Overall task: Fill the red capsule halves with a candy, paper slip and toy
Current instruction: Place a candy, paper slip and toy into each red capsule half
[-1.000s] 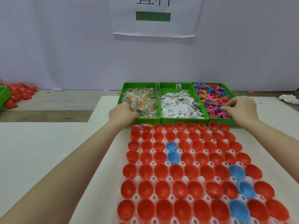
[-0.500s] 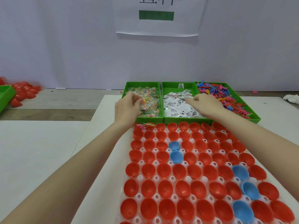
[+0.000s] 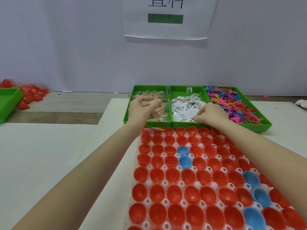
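Behind the capsule rack (image 3: pixel 166 182), three green trays (image 3: pixel 168 88); left hand (image 3: pixel 141 110) loosely cupping candy (image 3: pixel 153 102), right hand (image 3: pixel 211 114) pinching paper slips (image 3: pixel 182 107).

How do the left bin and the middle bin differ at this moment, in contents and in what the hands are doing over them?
The left bin holds clear-wrapped colourful candies; the middle bin holds white printed paper slips. Candies cover the left bin's floor, while the middle bin's far end shows bare mesh. The left hand is raised over the left bin, blurred; the right hand pinches down among the slips in the middle bin. Both are green rectangular bins, side by side.
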{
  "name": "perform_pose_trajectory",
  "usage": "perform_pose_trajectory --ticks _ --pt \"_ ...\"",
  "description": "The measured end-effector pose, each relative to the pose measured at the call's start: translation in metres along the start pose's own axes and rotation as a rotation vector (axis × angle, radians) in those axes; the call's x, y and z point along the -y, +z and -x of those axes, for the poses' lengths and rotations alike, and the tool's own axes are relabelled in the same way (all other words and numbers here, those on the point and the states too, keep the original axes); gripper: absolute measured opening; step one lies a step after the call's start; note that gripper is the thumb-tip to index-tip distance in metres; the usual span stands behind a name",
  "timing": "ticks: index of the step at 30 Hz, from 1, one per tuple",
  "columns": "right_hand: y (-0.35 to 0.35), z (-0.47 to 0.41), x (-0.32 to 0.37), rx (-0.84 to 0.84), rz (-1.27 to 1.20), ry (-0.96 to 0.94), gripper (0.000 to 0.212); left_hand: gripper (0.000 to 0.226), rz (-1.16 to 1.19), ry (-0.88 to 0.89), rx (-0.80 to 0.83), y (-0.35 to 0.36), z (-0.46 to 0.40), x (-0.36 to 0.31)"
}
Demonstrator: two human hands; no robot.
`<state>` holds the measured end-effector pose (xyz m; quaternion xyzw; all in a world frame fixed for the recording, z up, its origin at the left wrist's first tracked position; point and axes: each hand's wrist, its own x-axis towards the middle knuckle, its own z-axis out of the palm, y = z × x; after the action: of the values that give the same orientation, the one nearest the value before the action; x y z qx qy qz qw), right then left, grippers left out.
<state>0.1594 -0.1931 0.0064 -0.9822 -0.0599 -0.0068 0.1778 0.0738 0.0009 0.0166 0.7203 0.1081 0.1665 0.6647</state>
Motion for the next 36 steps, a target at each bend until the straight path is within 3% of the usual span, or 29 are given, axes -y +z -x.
perform_pose_trajectory --ticks 2,6,8,10,13,15,18,22,27,36 --pt "0.002 0.003 0.000 -0.062 -0.008 -0.021 0.011 0.014 0.013 -0.023 0.062 0.001 0.002 -0.001" --pt "0.001 0.004 0.001 -0.302 0.048 -0.092 0.019 0.008 0.018 -0.077 0.113 0.003 0.005 -0.001" --pt "-0.005 0.006 0.005 -0.468 -0.169 -0.119 0.023 0.007 -0.005 -0.130 0.136 0.004 0.004 -0.001" --pt "-0.012 0.014 0.014 -0.574 -0.402 -0.310 0.021 0.006 0.047 -0.221 0.192 0.005 0.005 -0.005" --pt "-0.017 0.039 0.035 -0.648 -0.306 -0.740 0.010 0.007 0.173 -0.317 0.314 0.008 0.009 -0.013" --pt "-0.018 0.049 0.043 -0.622 -0.212 -0.885 0.007 0.014 0.218 -0.357 0.341 0.011 0.012 -0.019" --pt "-0.020 0.053 0.044 -0.461 -0.124 -0.918 0.007 0.022 0.280 -0.375 0.328 0.012 0.015 -0.025" --pt "-0.023 0.060 0.043 -0.184 -0.286 -0.778 0.009 0.010 0.106 -0.236 0.335 0.009 0.018 -0.021" --pt "-0.028 0.059 0.044 0.136 -0.662 -0.500 0.034 0.010 -0.089 -0.106 0.226 0.004 0.020 -0.014" --pt "-0.038 0.063 0.050 0.055 -0.754 -0.495 0.022 0.013 -0.187 0.067 0.203 0.002 0.027 -0.014"
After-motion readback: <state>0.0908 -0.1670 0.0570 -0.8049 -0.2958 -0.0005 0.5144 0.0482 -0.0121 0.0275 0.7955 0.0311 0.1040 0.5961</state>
